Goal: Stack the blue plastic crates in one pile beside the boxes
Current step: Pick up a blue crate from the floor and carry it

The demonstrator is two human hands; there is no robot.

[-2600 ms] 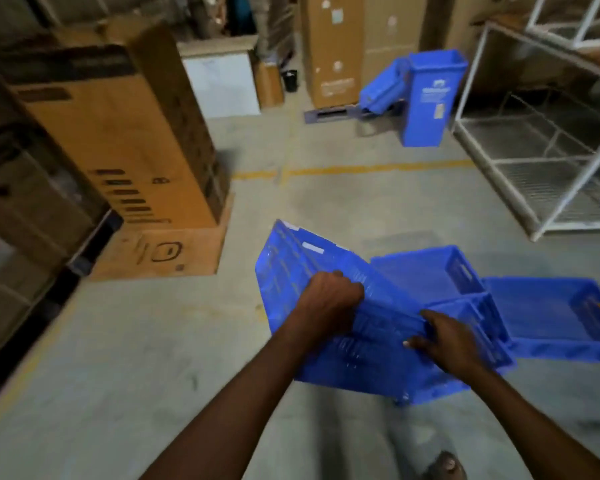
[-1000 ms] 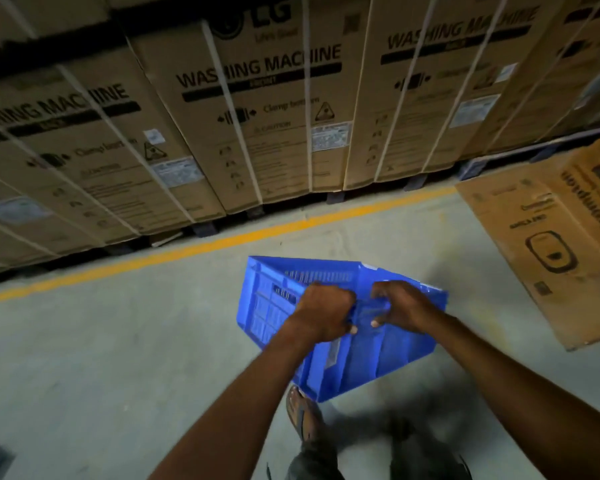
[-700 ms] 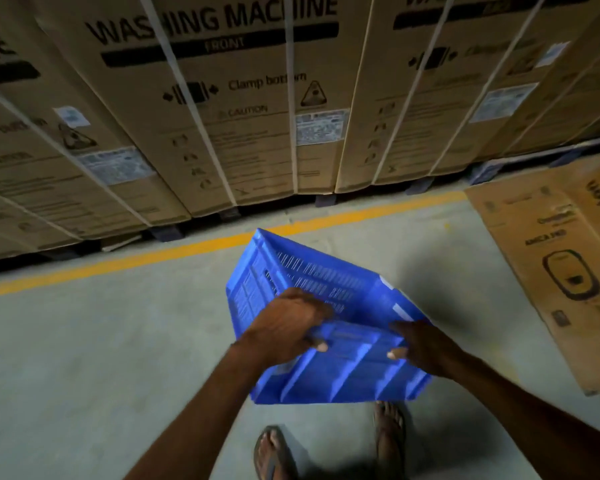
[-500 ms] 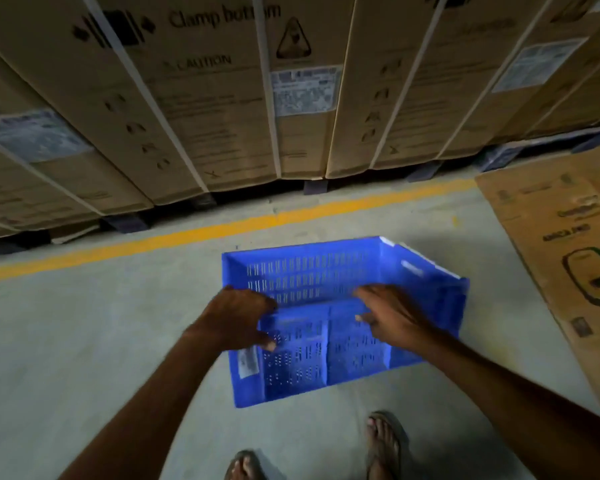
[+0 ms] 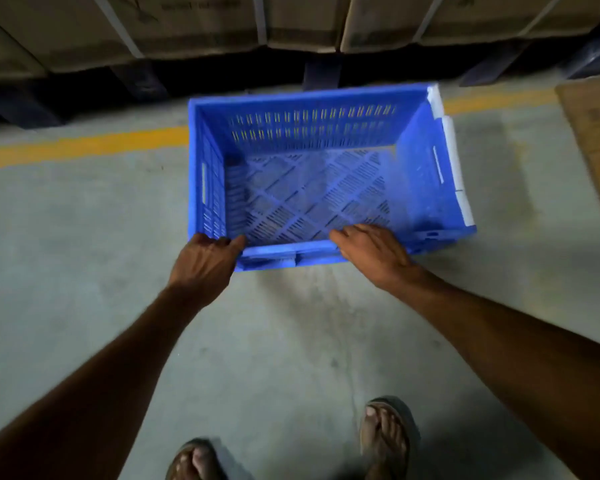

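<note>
One blue plastic crate (image 5: 312,188) stands upright with its open side up, low over the concrete floor just in front of the row of cardboard boxes (image 5: 194,26). Whether it touches the floor I cannot tell. The crate is empty and its slotted bottom shows. My left hand (image 5: 205,263) grips the near left corner of the rim, fingers curled over the edge. My right hand (image 5: 374,254) holds the near rim further right, its fingers hooked over into the crate. No other crate is in view.
The boxes sit on dark pallets (image 5: 321,72) along the far side. A yellow floor line (image 5: 84,147) runs under the crate's far edge. A flat cardboard sheet (image 5: 596,140) lies at the right. My sandalled feet (image 5: 385,434) stand behind the crate.
I carried the crate from the other crates to the row of boxes, turned it open side up and lowered it toward the floor. Both hands shifted from its side wall to the near rim.
</note>
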